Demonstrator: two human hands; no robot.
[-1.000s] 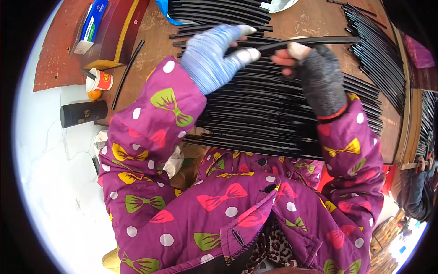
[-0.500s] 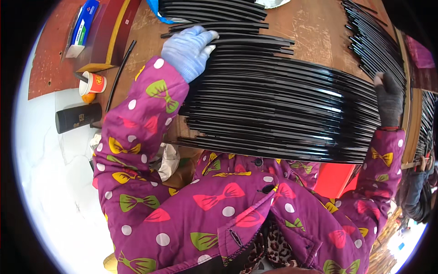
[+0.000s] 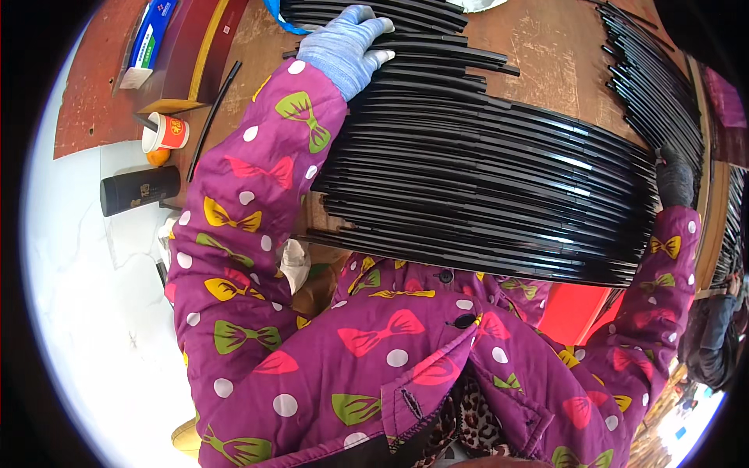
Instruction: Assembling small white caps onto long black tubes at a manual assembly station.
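Many thin black rods (image 3: 484, 179) lie side by side in a broad layer on the brown wooden table, in front of my body. My left hand (image 3: 343, 51), in a pale blue glove with light fingertips, lies over the left part of the far rods. Its fingers and thumb are spread, with rods showing between them. At the layer's right end, my right hand (image 3: 676, 178) in a dark grey glove is beside the rod tips. How its fingers are bent is hard to make out against the dark rods.
More black rods (image 3: 655, 93) lie slanted at the far right, and another far pile (image 3: 421, 17) lies beyond my left hand. On the left are a dark red box (image 3: 191, 62), a paper cup (image 3: 170, 132), an orange fruit (image 3: 158, 157) and a black cylinder (image 3: 140, 189). Something red (image 3: 573, 308) sits below the table edge.
My left hand has moved farther away and slightly right across the far rods. My right hand has dropped a little nearer along the right ends. The whole view has shifted slightly.
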